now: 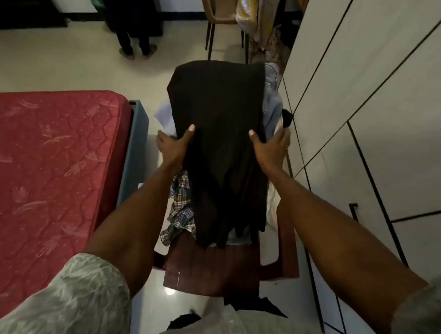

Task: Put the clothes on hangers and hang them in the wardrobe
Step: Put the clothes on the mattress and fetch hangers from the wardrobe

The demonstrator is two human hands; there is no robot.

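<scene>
A black garment [220,132] is spread out in front of me, held up over a dark red plastic chair [218,264]. My left hand [172,147] grips its left edge, thumb on top of the cloth. My right hand [272,146] grips its right edge the same way. Beneath the garment lie a plaid shirt [179,213], a pale blue denim piece [272,105] and a white cloth [272,207], piled on the chair. No hanger is visible. The white wardrobe [376,91] with black trim lines stands at the right, its doors closed.
A bed with a red quilted mattress [52,172] and blue frame fills the left. Another person's legs [136,37] stand at the far wall. A brown chair [221,17] draped with patterned cloths [256,18] stands behind the pile. Tiled floor shows between.
</scene>
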